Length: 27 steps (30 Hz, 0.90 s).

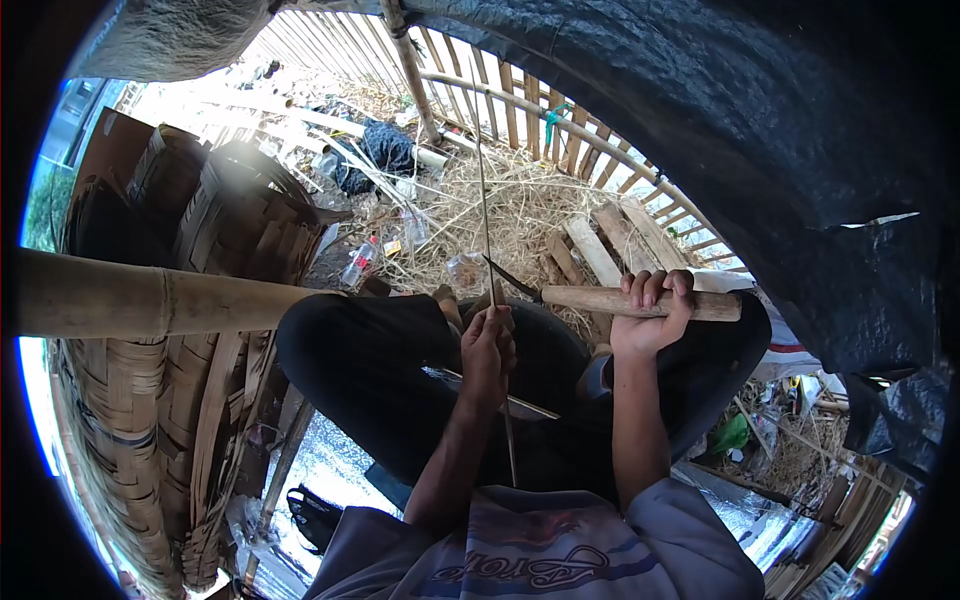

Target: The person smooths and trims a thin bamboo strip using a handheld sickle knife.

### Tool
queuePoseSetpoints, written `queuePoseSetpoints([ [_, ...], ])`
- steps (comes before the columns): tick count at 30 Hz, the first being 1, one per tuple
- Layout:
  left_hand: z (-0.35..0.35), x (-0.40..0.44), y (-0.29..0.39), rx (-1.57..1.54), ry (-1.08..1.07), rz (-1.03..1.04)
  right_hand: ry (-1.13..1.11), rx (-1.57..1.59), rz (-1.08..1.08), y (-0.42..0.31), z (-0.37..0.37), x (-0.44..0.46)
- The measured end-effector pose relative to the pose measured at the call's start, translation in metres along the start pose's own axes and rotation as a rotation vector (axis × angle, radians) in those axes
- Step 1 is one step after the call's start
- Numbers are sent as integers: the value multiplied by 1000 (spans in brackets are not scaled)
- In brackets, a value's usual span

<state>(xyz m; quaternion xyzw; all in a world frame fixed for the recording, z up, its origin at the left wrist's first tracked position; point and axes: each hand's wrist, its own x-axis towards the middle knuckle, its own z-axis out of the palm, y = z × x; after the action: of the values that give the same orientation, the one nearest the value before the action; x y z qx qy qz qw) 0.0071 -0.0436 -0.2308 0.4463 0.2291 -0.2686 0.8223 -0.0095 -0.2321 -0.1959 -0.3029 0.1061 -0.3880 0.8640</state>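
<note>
Shirt (550, 550) foremost, thin strip (485, 215) through pinching left hand (487, 352), knife (588, 299) in clenched right hand (652, 318)

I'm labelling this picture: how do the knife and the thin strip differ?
The knife lies roughly across the view, while the strip runs up and down it. The knife has a thick wooden handle; the strip looks slender throughout. The knife's dark blade curves; the strip is nearly straight. Both are held: the knife in the right hand, the strip in the left hand.
</note>
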Motion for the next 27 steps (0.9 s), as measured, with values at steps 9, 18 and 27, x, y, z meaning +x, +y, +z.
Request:
queuePoseSetpoints([
  [9, 3, -1, 2, 28, 11, 4, 83, -8, 22, 5, 1, 2],
  [18, 1, 0, 3, -53, -27, 17, 149, -32, 33, 10, -4, 1],
  [27, 11, 15, 24, -80, 31, 286, 135, -70, 29, 12, -2, -2],
])
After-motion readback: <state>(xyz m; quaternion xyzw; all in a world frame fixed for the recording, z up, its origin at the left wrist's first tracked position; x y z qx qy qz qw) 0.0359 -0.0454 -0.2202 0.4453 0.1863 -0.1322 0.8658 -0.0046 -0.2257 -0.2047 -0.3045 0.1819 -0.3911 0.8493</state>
